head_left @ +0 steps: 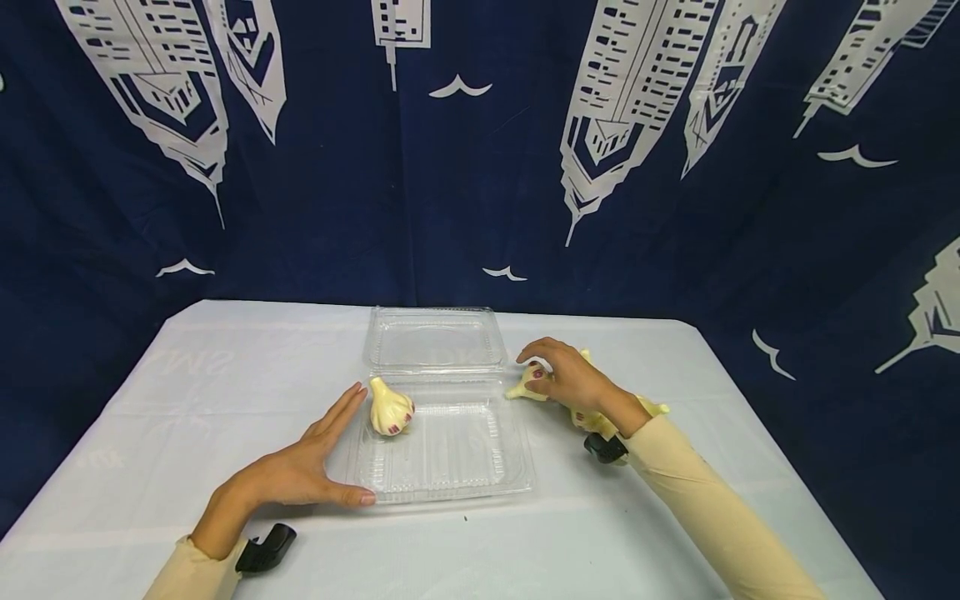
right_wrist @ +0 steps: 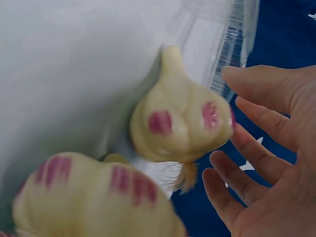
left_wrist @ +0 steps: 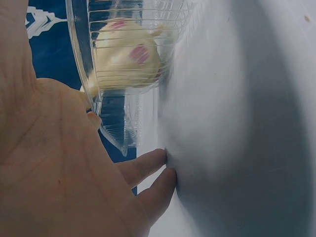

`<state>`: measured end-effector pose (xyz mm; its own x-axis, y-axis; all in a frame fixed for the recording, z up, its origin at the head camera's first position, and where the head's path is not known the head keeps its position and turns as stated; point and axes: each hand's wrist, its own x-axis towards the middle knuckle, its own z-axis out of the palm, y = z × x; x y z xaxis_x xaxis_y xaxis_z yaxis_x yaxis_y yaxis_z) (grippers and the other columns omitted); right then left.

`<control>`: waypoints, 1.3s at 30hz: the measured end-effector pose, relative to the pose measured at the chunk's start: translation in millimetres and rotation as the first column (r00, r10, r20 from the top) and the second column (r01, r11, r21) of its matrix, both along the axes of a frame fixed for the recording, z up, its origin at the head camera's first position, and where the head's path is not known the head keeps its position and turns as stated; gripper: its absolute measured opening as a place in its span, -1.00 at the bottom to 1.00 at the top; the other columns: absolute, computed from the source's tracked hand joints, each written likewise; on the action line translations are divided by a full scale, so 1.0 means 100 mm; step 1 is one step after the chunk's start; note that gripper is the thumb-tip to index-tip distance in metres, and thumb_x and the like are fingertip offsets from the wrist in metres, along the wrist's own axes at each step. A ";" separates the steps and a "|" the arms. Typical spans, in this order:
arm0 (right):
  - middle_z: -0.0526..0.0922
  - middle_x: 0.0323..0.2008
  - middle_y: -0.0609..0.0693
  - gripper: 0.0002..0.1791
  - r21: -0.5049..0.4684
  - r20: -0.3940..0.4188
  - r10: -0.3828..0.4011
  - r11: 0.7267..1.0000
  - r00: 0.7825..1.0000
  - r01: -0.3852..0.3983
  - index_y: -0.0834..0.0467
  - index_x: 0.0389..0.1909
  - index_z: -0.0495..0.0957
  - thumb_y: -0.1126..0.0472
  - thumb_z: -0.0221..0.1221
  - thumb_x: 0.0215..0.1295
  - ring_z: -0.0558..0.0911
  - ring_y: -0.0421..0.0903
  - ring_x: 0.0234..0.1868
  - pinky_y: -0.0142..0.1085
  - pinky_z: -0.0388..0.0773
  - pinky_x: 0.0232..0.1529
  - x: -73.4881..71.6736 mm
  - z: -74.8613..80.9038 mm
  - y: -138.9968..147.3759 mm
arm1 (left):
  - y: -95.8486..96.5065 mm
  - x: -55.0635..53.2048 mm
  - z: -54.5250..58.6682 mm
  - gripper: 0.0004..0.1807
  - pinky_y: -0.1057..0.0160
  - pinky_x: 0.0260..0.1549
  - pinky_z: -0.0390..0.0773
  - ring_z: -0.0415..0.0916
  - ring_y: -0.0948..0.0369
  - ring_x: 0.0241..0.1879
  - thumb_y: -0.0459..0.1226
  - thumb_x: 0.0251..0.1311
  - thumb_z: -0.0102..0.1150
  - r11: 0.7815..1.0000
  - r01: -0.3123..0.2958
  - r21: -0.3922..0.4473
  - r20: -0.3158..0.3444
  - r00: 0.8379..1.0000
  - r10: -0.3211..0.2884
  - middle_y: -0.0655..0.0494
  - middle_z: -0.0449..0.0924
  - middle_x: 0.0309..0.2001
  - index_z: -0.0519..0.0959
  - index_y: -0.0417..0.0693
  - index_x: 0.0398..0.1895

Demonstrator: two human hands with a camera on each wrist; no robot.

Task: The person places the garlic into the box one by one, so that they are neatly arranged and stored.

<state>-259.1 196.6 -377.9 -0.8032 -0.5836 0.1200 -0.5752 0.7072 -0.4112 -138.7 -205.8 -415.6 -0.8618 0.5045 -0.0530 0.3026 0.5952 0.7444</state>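
1. Here's the garlic bulb (right_wrist: 182,118): glossy cream, plump and lobed, purple-pink patches around its belly, a tuft of tan root fibres at the base.
2. Neck pointing left, towards the clear clamshell container (head_left: 465,454); long axis running roughly sideways, bulb on its side.
3. It's on the table (head_left: 600,525), just right of that container, with another bulb (right_wrist: 94,197) close by.
4. Right grip (head_left: 573,382), a bare hand, sits half open around it, fingers loosely bent, a gap at the palm; fingertip contact I can't tell.
5. Left grip (head_left: 300,468) spreads wide at the container's left side, holding nothing.
6. Inside, at the left: a bulb with purple streaks (head_left: 392,410), neck pointing away from the person.
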 end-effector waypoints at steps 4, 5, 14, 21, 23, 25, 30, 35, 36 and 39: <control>0.54 0.22 0.19 -0.61 0.023 0.032 -0.015 1.000 0.999 0.014 0.23 0.11 0.58 0.27 0.32 0.28 0.46 0.20 0.31 0.14 0.32 0.36 -0.01 -0.04 0.02 | 0.00 0.00 -0.01 0.48 -0.57 0.28 -0.05 -0.34 -0.34 0.55 0.20 -0.11 0.53 1.000 -0.002 0.000 0.004 1.000 0.002 -0.04 -0.51 0.63 -0.40 0.11 0.63; 0.54 0.22 0.19 -0.61 0.024 0.038 -0.018 1.000 0.999 0.017 0.23 0.11 0.57 0.27 0.33 0.27 0.46 0.20 0.31 0.14 0.32 0.37 -0.01 -0.04 0.03 | 0.00 0.00 -0.01 0.48 -0.56 0.28 -0.05 -0.35 -0.34 0.55 0.20 -0.12 0.53 1.000 -0.002 0.001 0.004 1.000 0.002 -0.04 -0.51 0.63 -0.40 0.11 0.63; 0.58 0.16 0.21 -0.60 0.007 0.042 0.001 1.000 0.999 -0.001 0.27 0.08 0.58 0.37 0.34 0.21 0.52 0.17 0.23 0.10 0.40 0.29 -0.01 -0.09 0.03 | 0.00 0.01 -0.01 0.48 -0.57 0.28 -0.05 -0.35 -0.36 0.54 0.18 -0.11 0.53 1.000 0.003 0.001 -0.001 1.000 -0.003 -0.03 -0.53 0.63 -0.40 0.09 0.63; 0.60 0.14 0.22 -0.59 0.018 0.039 -0.018 1.000 0.999 0.017 0.27 0.10 0.58 0.38 0.34 0.21 0.57 0.13 0.15 0.05 0.48 0.21 0.02 -0.12 0.05 | 0.00 0.01 -0.02 0.48 -0.56 0.28 -0.03 -0.33 -0.33 0.55 0.20 -0.11 0.52 1.000 0.001 0.000 -0.003 1.000 -0.001 -0.01 -0.51 0.64 -0.40 0.13 0.63; 0.61 0.13 0.21 -0.59 0.022 0.031 -0.027 0.999 0.999 0.026 0.26 0.10 0.58 0.36 0.35 0.21 0.58 0.11 0.13 0.03 0.49 0.20 0.02 -0.11 0.06 | 0.00 0.01 -0.02 0.48 -0.55 0.28 -0.03 -0.33 -0.32 0.55 0.20 -0.11 0.53 1.000 0.001 0.001 -0.002 1.000 -0.001 -0.01 -0.50 0.64 -0.40 0.13 0.63; 0.61 0.12 0.20 -0.59 0.023 0.027 -0.037 0.999 0.999 0.037 0.26 0.10 0.58 0.34 0.36 0.21 0.58 0.08 0.11 0.00 0.51 0.18 0.02 -0.10 0.06 | 0.00 0.02 -0.01 0.48 -0.56 0.28 -0.03 -0.34 -0.33 0.55 0.19 -0.11 0.53 1.000 0.001 0.000 -0.001 1.000 -0.001 -0.02 -0.50 0.63 -0.40 0.13 0.63; 0.58 0.14 0.19 -0.56 0.020 0.023 -0.061 0.998 0.998 0.061 0.23 0.13 0.57 0.32 0.36 0.22 0.58 0.04 0.06 -0.05 0.53 0.12 0.03 -0.05 0.09 | -0.01 0.02 0.00 0.48 -0.56 0.27 -0.04 -0.35 -0.36 0.54 0.17 -0.11 0.54 1.000 0.006 -0.003 -0.006 1.000 -0.006 -0.05 -0.51 0.63 -0.40 0.10 0.63; 0.57 0.15 0.18 -0.55 0.002 0.022 -0.096 0.995 0.995 0.096 0.21 0.14 0.57 0.28 0.36 0.22 0.56 0.02 0.02 -0.09 0.52 0.06 0.04 -0.02 0.13 | -0.01 0.03 0.01 0.48 -0.57 0.27 -0.04 -0.35 -0.38 0.53 0.14 -0.11 0.55 1.000 0.013 0.000 -0.014 1.000 -0.013 -0.07 -0.51 0.63 -0.40 0.08 0.63; 0.57 0.14 0.17 -0.56 0.000 0.019 -0.103 0.995 0.994 0.103 0.20 0.13 0.57 0.27 0.36 0.22 0.56 0.02 0.00 -0.10 0.52 0.05 0.04 -0.01 0.14 | -0.01 0.03 0.02 0.48 -0.57 0.27 -0.04 -0.35 -0.38 0.53 0.14 -0.11 0.55 1.000 0.013 0.001 -0.014 1.000 -0.013 -0.07 -0.51 0.63 -0.40 0.08 0.63; 0.58 0.12 0.15 -0.56 -0.020 0.013 -0.121 0.992 0.993 0.121 0.18 0.12 0.57 0.24 0.37 0.22 0.58 0.02 0.00 -0.08 0.54 0.04 0.04 0.00 0.18 | 0.00 0.02 0.02 0.48 -0.57 0.27 -0.04 -0.35 -0.38 0.53 0.15 -0.11 0.55 1.000 0.013 0.000 -0.012 1.000 -0.013 -0.07 -0.51 0.63 -0.40 0.08 0.63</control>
<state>-254.8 214.3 -377.7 -0.8692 -0.4794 0.1215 -0.4810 0.7626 -0.4325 -136.3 -206.1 -413.7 -0.8559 0.5154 -0.0431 0.3188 0.5914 0.7407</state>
